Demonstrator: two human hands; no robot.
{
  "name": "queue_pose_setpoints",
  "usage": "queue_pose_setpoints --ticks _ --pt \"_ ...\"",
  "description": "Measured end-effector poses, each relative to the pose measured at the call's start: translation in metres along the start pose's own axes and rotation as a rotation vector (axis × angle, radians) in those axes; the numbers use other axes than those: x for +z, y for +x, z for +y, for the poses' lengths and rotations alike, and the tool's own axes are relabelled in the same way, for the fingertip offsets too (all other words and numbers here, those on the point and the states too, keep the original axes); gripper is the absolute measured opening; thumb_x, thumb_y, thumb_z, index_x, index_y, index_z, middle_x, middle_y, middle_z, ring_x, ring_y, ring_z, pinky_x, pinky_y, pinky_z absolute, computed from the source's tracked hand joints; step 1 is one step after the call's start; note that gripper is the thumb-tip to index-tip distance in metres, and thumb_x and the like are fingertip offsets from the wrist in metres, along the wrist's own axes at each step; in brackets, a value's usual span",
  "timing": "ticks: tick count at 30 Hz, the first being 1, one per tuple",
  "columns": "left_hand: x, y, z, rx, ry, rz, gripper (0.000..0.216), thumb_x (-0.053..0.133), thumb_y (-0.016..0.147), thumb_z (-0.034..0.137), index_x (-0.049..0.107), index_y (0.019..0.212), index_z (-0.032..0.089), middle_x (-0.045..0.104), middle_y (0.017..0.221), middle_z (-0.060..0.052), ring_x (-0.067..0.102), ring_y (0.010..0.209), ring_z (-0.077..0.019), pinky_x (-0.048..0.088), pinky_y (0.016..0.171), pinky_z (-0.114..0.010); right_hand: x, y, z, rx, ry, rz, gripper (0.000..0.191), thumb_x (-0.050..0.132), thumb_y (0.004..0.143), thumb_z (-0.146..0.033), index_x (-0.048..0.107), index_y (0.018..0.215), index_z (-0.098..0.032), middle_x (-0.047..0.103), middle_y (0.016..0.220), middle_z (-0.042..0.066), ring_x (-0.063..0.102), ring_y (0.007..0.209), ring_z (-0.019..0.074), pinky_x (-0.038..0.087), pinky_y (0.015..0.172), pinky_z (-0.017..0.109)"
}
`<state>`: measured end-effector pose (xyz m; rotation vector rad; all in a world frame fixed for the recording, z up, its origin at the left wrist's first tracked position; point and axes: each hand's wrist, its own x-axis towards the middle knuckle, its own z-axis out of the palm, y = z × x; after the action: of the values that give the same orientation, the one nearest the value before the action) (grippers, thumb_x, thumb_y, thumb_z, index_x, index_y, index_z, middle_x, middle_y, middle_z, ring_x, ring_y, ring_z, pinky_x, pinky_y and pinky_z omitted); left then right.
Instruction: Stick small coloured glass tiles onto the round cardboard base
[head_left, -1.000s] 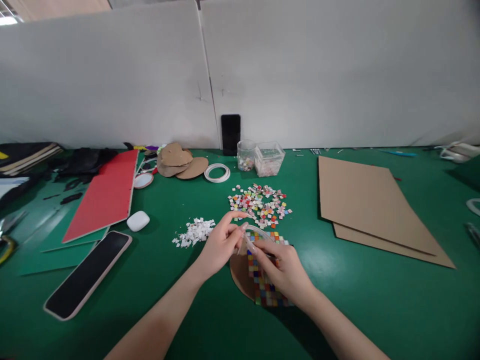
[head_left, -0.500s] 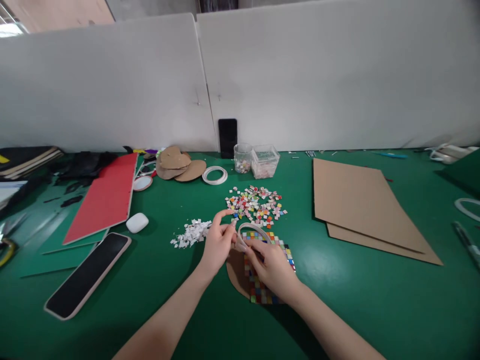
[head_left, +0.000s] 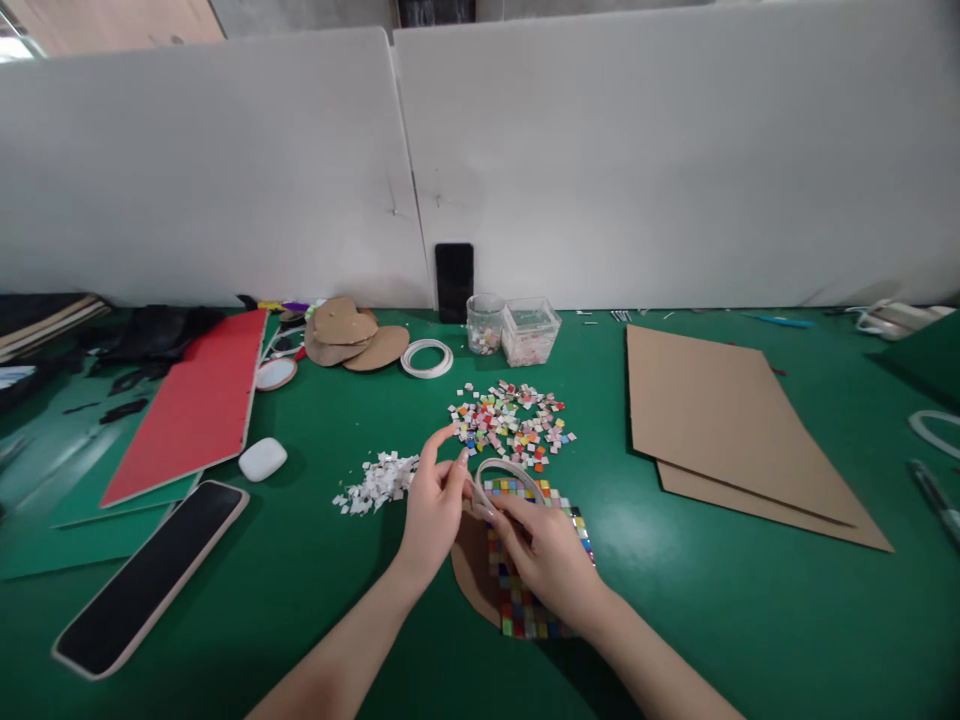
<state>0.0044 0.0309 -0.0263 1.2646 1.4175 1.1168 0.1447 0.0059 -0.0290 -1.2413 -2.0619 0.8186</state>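
Note:
My right hand (head_left: 551, 555) grips a narrow white ring that looks like a roll of tape (head_left: 501, 466), held on edge. My left hand (head_left: 437, 505) is at the ring's left side, with thumb and fingers pinched at its edge and the index finger raised and curved. Whether a loose tape end lies between those fingers cannot be made out. Under my hands is a sheet of multicoloured mosaic tiles (head_left: 525, 610), partly hidden by my right hand. It overlaps a rounded piece of brown cardboard (head_left: 471, 565) on the green table.
Loose coloured tiles (head_left: 510, 420) lie beyond my hands, white scraps (head_left: 379, 482) to their left. A cup (head_left: 485, 325), a clear box (head_left: 530, 330), and a second white ring (head_left: 427, 358) stand further back. Cardboard sheets (head_left: 720, 420) lie right; a phone (head_left: 154, 575) and red board (head_left: 195, 400) left.
The view has shifted slightly, so the table things sit a little lower in the picture. Both hands keep nearly the same pose around the tape roll.

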Motion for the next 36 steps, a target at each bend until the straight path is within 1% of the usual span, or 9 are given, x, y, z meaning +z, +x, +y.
queue_pose_setpoints --ticks 5,12,16,18,22,23,26,29,36 --pt "0.0 -0.004 0.006 0.047 0.041 0.025 0.039 0.04 0.087 0.032 0.036 0.124 0.021 0.046 0.053 0.006 0.046 0.05 -0.011 0.037 0.051 -0.022 -0.001 -0.001 -0.001 0.004 0.053 0.002 0.025 0.034 0.092 -0.025 0.057 0.084 -0.02 0.065 0.07 0.002 0.059 0.058 0.0156 0.037 0.052 0.024" --pt "-0.003 -0.009 0.016 0.095 0.107 0.062 0.039 0.039 0.088 0.029 0.033 0.127 0.023 0.046 0.056 0.005 0.046 0.051 -0.0114 0.037 0.051 -0.023 -0.002 0.0 -0.004 -0.1 0.037 0.044 0.026 0.035 0.092 -0.028 0.059 0.086 -0.018 0.065 0.069 0.004 0.059 0.061 0.0167 0.038 0.055 0.025" --pt "-0.005 -0.007 0.021 0.097 0.113 0.04 0.039 0.04 0.088 0.029 0.035 0.126 0.022 0.046 0.053 0.005 0.045 0.051 -0.0112 0.037 0.051 -0.023 -0.007 -0.001 -0.005 -0.085 0.074 0.051 0.026 0.037 0.091 -0.027 0.06 0.083 -0.018 0.064 0.069 0.004 0.058 0.061 0.0154 0.039 0.056 0.024" --pt "-0.011 -0.006 0.026 0.071 0.107 -0.056 0.039 0.04 0.088 0.031 0.036 0.125 0.022 0.042 0.05 0.006 0.04 0.047 -0.0101 0.033 0.048 -0.022 -0.015 -0.002 -0.006 -0.066 0.107 0.033 0.025 0.038 0.09 -0.025 0.061 0.084 -0.019 0.063 0.067 0.002 0.056 0.059 0.014 0.039 0.056 0.023" --pt "-0.025 -0.01 0.04 0.01 -0.009 -0.346 0.042 0.04 0.088 0.031 0.033 0.129 0.023 0.036 0.048 0.008 0.03 0.042 -0.0077 0.026 0.042 -0.02 -0.042 0.0 -0.01 -0.039 0.203 -0.089 0.025 0.039 0.09 -0.027 0.063 0.088 -0.019 0.059 0.065 0.0 0.051 0.057 0.0118 0.039 0.055 0.021" --pt "-0.028 -0.012 0.044 0.003 -0.042 -0.396 0.042 0.04 0.089 0.031 0.033 0.129 0.022 0.036 0.048 0.008 0.03 0.042 -0.0075 0.025 0.041 -0.02 -0.049 0.002 -0.011 -0.032 0.235 -0.139 0.025 0.04 0.09 -0.029 0.063 0.088 -0.019 0.059 0.067 0.0 0.05 0.059 0.0115 0.039 0.055 0.021" --pt "-0.033 -0.019 0.052 -0.032 -0.1 -0.536 0.04 0.041 0.088 0.03 0.035 0.128 0.021 0.034 0.048 0.008 0.028 0.041 -0.0068 0.023 0.04 -0.019 -0.066 0.005 -0.013 -0.008 0.326 -0.299 0.029 0.04 0.09 -0.033 0.064 0.084 -0.018 0.049 0.054 -0.003 0.041 0.048 0.0087 0.035 0.049 0.02" --pt "-0.035 -0.026 0.056 -0.083 -0.137 -0.678 0.037 0.04 0.088 0.03 0.038 0.125 0.023 0.034 0.048 0.008 0.025 0.04 -0.0057 0.02 0.038 -0.019 -0.079 0.007 -0.013 -0.011 0.365 -0.422 0.03 0.043 0.089 -0.035 0.065 0.082 -0.016 0.048 0.054 -0.003 0.037 0.047 0.008 0.034 0.046 0.019" --pt "-0.033 -0.034 0.058 -0.117 -0.224 -0.815 0.034 0.042 0.088 0.031 0.04 0.121 0.026 0.037 0.054 0.007 0.027 0.042 -0.0057 0.022 0.04 -0.018 -0.102 0.009 -0.019 0.002 0.453 -0.63 0.026 0.048 0.086 -0.032 0.068 0.093 -0.017 0.052 0.054 -0.002 0.043 0.043 0.0067 0.039 0.04 0.016"
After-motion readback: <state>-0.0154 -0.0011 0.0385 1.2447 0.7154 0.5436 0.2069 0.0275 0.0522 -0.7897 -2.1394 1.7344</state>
